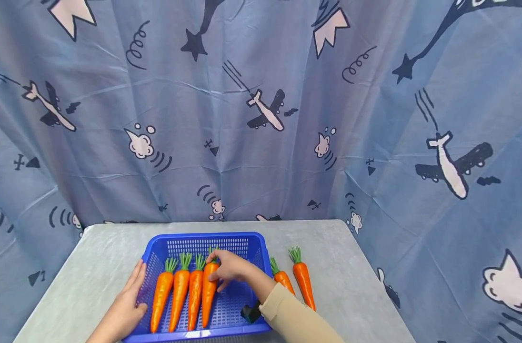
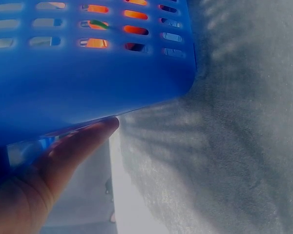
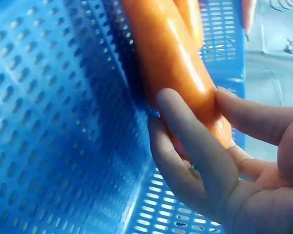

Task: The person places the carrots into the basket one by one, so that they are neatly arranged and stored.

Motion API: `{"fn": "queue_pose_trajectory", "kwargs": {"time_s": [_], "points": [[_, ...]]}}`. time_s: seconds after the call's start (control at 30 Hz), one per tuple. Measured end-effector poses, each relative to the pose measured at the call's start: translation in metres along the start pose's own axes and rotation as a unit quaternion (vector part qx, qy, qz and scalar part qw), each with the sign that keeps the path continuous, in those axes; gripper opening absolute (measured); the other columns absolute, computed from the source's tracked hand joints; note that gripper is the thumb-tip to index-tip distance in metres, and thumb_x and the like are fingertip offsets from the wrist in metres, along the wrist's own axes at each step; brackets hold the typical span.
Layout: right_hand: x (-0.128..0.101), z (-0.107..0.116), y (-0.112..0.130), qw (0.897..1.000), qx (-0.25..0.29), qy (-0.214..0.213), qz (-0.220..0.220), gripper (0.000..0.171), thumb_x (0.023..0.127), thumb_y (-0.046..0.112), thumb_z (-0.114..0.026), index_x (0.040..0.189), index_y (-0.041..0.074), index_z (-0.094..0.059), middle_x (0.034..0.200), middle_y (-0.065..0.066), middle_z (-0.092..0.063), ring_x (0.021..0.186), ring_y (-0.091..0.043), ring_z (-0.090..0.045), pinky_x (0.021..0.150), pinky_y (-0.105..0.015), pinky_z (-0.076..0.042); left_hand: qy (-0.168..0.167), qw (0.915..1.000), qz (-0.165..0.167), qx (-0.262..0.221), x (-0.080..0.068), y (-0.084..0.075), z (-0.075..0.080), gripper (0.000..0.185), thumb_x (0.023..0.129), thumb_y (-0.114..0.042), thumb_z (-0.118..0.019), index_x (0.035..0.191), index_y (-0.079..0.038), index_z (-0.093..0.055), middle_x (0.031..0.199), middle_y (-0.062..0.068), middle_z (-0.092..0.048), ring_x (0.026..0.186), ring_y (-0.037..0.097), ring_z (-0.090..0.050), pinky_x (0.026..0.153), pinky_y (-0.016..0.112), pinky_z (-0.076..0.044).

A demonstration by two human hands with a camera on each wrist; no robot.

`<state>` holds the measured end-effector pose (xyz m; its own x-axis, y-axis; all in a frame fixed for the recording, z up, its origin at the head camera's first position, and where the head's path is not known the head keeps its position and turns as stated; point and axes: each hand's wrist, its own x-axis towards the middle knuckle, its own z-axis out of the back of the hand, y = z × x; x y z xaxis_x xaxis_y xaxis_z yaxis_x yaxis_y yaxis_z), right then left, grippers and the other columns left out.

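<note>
Right hand grips a carrot inside the basket while the left hand steadies the basket's side.

The right hand (image 1: 230,269), reaching in from a beige sleeve (image 1: 295,317), curls its fingers and thumb round the top end of the fourth orange plastic carrot (image 1: 208,293), which lies in the blue perforated plastic basket (image 1: 244,243) beside three more carrots (image 1: 178,293). The left hand (image 1: 125,305) lies flat with straight fingers against the basket's left wall on the grey table (image 1: 94,267). Two further carrots (image 1: 303,281) lie on the table just right of the basket. The right wrist view alone shows the thumb (image 3: 256,114) and fingers (image 3: 195,141) pinching the carrot above the slotted floor; the left wrist view alone shows the thumb (image 2: 73,151) tucked under the basket's rim.
</note>
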<state>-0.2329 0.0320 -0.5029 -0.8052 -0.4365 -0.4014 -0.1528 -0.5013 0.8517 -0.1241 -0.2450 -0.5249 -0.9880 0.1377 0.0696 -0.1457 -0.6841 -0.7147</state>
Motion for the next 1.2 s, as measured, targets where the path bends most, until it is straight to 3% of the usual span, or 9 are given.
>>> {"fn": "queue_pose_trajectory", "kwargs": {"time_s": [0.3,0.4,0.47,0.6,0.67,0.77,0.9,1.07,1.2], "points": [[-0.001,-0.005,0.001,0.998,-0.059,0.019,-0.028,0.035,0.087,-0.005,-0.071,0.120,0.004,-0.063,0.092,-0.013,-0.060,0.076,-0.033,-0.067,0.066,-0.055,-0.061,0.004,1.0000,0.003,0.001,0.002,-0.001,0.001,0.097,0.075,0.010,-0.060,0.160,0.003,-0.012,0.168,0.023,-0.004,0.145,0.058,-0.021,0.109,0.008,0.003],[-0.001,-0.004,0.002,0.996,-0.075,0.021,-0.036,0.038,0.087,-0.002,-0.072,0.124,0.005,-0.065,0.095,-0.013,-0.060,0.080,-0.032,-0.066,0.066,-0.055,-0.061,0.009,0.9999,0.007,0.000,0.003,-0.001,0.002,0.097,0.076,0.010,-0.060,0.160,0.003,-0.011,0.168,0.023,-0.004,0.145,0.059,-0.020,0.122,0.041,-0.009],[-0.002,-0.004,0.002,0.996,-0.080,0.021,-0.038,0.039,0.087,-0.001,-0.072,0.125,0.005,-0.065,0.096,-0.013,-0.060,0.081,-0.031,-0.065,0.067,-0.054,-0.062,0.015,0.9998,0.013,-0.001,0.005,-0.001,0.002,0.097,0.076,0.009,-0.060,0.160,0.003,-0.010,0.168,0.024,-0.003,0.145,0.059,-0.019,0.115,0.062,-0.017],[-0.004,-0.003,0.002,0.997,-0.070,0.020,-0.039,0.041,0.087,-0.003,-0.072,0.127,0.005,-0.066,0.094,-0.014,-0.061,0.082,-0.032,-0.067,0.069,-0.056,-0.061,0.023,0.9995,0.020,-0.003,0.005,0.000,0.002,0.098,0.076,0.010,-0.061,0.160,0.004,-0.010,0.168,0.024,-0.002,0.145,0.059,-0.018,0.110,0.071,-0.021],[-0.005,-0.002,0.002,0.997,-0.065,0.016,-0.038,0.042,0.087,-0.004,-0.071,0.128,0.004,-0.065,0.094,-0.015,-0.060,0.084,-0.034,-0.067,0.069,-0.056,-0.060,0.023,0.9995,0.021,-0.004,0.005,0.000,0.002,0.098,0.076,0.010,-0.061,0.160,0.004,-0.010,0.168,0.024,-0.001,0.145,0.059,-0.017,0.111,0.070,-0.020],[-0.007,0.001,0.003,0.997,-0.064,0.007,-0.039,0.043,0.087,-0.003,-0.071,0.129,0.003,-0.064,0.096,-0.016,-0.060,0.089,-0.039,-0.068,0.067,-0.057,-0.060,0.014,0.9998,0.012,-0.003,0.003,0.000,0.001,0.098,0.075,0.010,-0.060,0.160,0.003,-0.011,0.168,0.023,-0.003,0.145,0.059,-0.019,0.123,0.039,-0.008],[-0.010,0.008,0.004,0.997,-0.073,-0.001,-0.032,0.043,0.088,0.001,-0.072,0.130,0.003,-0.063,0.107,-0.019,-0.062,0.091,-0.042,-0.069,0.065,-0.056,-0.061,0.001,1.0000,-0.001,-0.003,0.001,0.001,-0.001,0.098,0.075,0.010,-0.059,0.160,0.003,-0.012,0.169,0.022,-0.003,0.144,0.059,-0.020,0.099,0.002,0.006],[-0.014,0.023,0.009,0.999,-0.053,-0.004,-0.008,0.043,0.090,0.010,-0.074,0.131,0.005,-0.062,0.116,-0.018,-0.060,0.098,-0.042,-0.066,0.066,-0.055,-0.061,0.000,1.0000,0.002,-0.001,0.001,0.001,-0.001,0.098,0.075,0.010,-0.060,0.160,0.003,-0.012,0.169,0.021,-0.003,0.145,0.059,-0.020,0.099,0.001,0.006],[-0.020,0.035,0.013,0.998,-0.053,-0.024,0.009,0.044,0.089,0.017,-0.076,0.130,0.009,-0.064,0.125,-0.020,-0.061,0.101,-0.039,-0.066,0.068,-0.053,-0.062,0.007,0.9999,0.009,-0.002,0.002,0.002,-0.001,0.098,0.076,0.009,-0.060,0.160,0.002,-0.011,0.169,0.020,-0.001,0.145,0.058,-0.019,0.115,0.018,0.002]]}}
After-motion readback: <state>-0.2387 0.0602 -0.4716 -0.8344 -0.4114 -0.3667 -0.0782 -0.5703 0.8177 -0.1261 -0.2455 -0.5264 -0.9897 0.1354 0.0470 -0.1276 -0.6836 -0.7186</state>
